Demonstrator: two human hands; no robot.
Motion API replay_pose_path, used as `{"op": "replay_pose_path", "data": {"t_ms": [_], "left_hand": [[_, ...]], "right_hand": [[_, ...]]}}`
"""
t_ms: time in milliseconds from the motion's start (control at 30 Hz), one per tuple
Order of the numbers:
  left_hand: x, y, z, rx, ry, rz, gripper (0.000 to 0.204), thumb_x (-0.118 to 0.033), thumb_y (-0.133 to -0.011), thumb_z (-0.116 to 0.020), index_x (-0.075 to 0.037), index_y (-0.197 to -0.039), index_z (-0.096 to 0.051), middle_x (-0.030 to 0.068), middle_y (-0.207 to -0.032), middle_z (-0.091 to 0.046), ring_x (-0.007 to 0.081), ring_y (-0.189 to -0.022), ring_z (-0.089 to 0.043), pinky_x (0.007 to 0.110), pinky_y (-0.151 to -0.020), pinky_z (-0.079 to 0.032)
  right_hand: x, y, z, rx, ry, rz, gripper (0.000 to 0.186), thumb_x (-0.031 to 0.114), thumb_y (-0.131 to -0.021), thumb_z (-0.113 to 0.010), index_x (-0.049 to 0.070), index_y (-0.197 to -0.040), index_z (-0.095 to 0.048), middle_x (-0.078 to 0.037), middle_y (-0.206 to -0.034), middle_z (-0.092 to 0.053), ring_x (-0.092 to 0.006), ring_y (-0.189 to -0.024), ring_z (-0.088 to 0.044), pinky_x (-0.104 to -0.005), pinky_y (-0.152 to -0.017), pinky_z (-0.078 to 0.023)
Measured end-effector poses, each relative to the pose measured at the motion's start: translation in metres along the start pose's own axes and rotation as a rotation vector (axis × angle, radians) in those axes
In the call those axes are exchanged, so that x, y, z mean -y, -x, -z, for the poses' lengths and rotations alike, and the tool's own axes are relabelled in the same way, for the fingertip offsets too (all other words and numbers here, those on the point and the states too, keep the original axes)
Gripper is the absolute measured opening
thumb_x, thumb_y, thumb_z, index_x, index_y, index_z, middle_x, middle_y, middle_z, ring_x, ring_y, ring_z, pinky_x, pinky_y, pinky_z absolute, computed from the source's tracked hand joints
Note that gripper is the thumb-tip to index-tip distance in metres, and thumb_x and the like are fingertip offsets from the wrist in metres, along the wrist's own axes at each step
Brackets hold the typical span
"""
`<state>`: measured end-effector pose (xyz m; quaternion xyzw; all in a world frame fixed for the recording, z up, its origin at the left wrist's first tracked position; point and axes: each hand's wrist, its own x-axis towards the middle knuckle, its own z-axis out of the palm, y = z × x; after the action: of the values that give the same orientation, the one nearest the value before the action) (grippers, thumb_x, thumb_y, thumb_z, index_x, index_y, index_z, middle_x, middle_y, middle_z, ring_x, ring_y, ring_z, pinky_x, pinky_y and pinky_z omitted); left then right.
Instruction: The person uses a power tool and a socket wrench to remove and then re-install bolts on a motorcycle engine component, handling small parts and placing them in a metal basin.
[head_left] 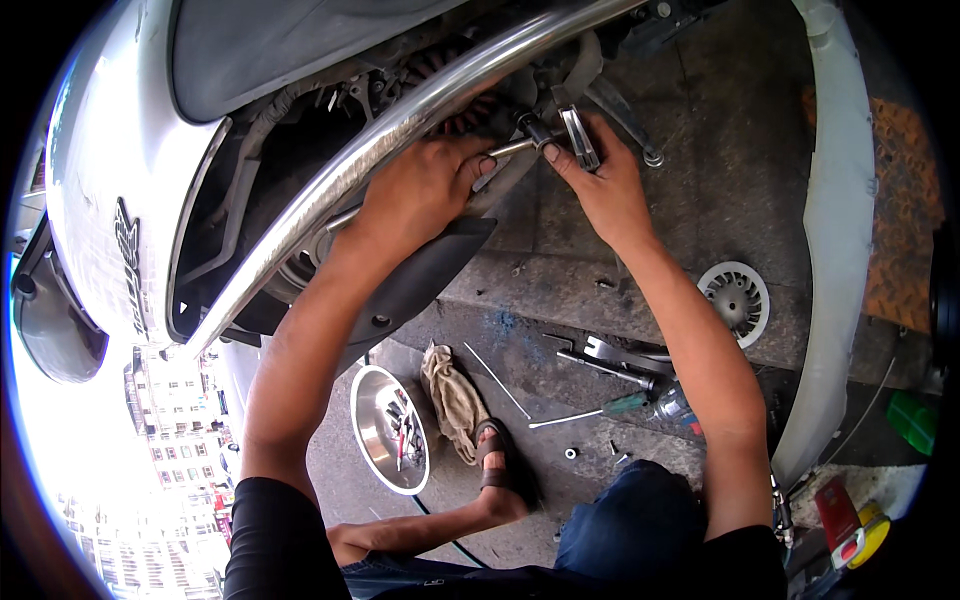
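Both my arms reach up to the underside of a scooter [110,200] with its inner parts exposed. My left hand [425,185] passes by the chrome bar [400,120] and closes round the thin metal bar [515,148] of a socket wrench. At the bar's far end is a black socket [533,126], pointing into the machine. My right hand [608,190] grips a silver slotted metal tool [578,138], its thumb against the socket end of the wrench. What the socket sits on is hidden.
Below lie a steel bowl [363,440] of small tools, a brown rag [452,395], a green-handled screwdriver [625,403], a long socket handle [600,368] and loose bolts. A finned round cover [738,300] rests right of my forearm. A long pale panel [840,200] stands far right.
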<state>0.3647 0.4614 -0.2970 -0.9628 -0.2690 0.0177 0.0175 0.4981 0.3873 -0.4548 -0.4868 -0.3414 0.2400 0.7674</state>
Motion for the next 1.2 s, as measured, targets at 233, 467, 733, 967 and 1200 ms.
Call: {"op": "replay_pose_path", "data": {"t_ms": [233, 467, 733, 967, 1200], "left_hand": [[-0.005, 0.006, 0.003, -0.027, -0.102, 0.018, 0.029, -0.028, -0.090, -0.060, -0.004, -0.104, -0.068, 0.0169, -0.095, -0.068, 0.0353, -0.088, -0.065, 0.042, -0.077, -0.050], [0.008, 0.029, 0.002, -0.154, -0.168, -0.050, 0.025, -0.025, -0.085, -0.063, -0.005, -0.102, -0.066, 0.0133, -0.097, -0.065, 0.0329, -0.097, -0.058, 0.042, -0.084, -0.046], [0.015, 0.043, 0.005, -0.245, -0.243, -0.091, 0.020, -0.022, -0.083, -0.066, -0.008, -0.097, -0.065, 0.0100, -0.088, -0.060, 0.0298, -0.090, -0.057, 0.042, -0.077, -0.047], [0.015, 0.038, 0.004, -0.287, -0.287, -0.145, 0.017, -0.022, -0.083, -0.066, -0.011, -0.096, -0.065, 0.0099, -0.084, -0.066, 0.0307, -0.085, -0.059, 0.043, -0.072, -0.049], [0.013, 0.040, -0.002, -0.271, -0.337, -0.171, 0.018, -0.019, -0.082, -0.066, -0.008, -0.097, -0.065, 0.0107, -0.089, -0.067, 0.0310, -0.086, -0.057, 0.042, -0.075, -0.047]], "right_hand": [[0.002, -0.005, 0.002, 0.031, 0.032, -0.028, 0.035, 0.017, -0.083, -0.071, 0.000, -0.111, -0.058, -0.011, -0.089, -0.066, -0.0147, -0.082, -0.061, -0.0297, -0.075, -0.047], [0.001, -0.012, 0.004, 0.102, 0.040, -0.044, 0.041, 0.019, -0.083, -0.071, -0.001, -0.116, -0.057, -0.015, -0.102, -0.067, -0.0227, -0.092, -0.064, -0.0334, -0.082, -0.047], [0.019, -0.016, 0.014, 0.200, 0.165, -0.096, 0.049, 0.023, -0.085, -0.072, -0.003, -0.122, -0.054, -0.010, -0.105, -0.063, -0.0155, -0.093, -0.056, -0.0291, -0.084, -0.044], [-0.001, -0.003, 0.004, 0.025, 0.008, -0.114, 0.050, 0.024, -0.083, -0.074, -0.002, -0.120, -0.053, -0.009, -0.098, -0.064, -0.0156, -0.088, -0.057, -0.0302, -0.080, -0.046], [0.001, 0.002, -0.005, -0.029, -0.074, -0.120, 0.046, 0.022, -0.082, -0.074, -0.002, -0.116, -0.054, -0.011, -0.100, -0.065, -0.0165, -0.090, -0.058, -0.0312, -0.082, -0.046]]}}
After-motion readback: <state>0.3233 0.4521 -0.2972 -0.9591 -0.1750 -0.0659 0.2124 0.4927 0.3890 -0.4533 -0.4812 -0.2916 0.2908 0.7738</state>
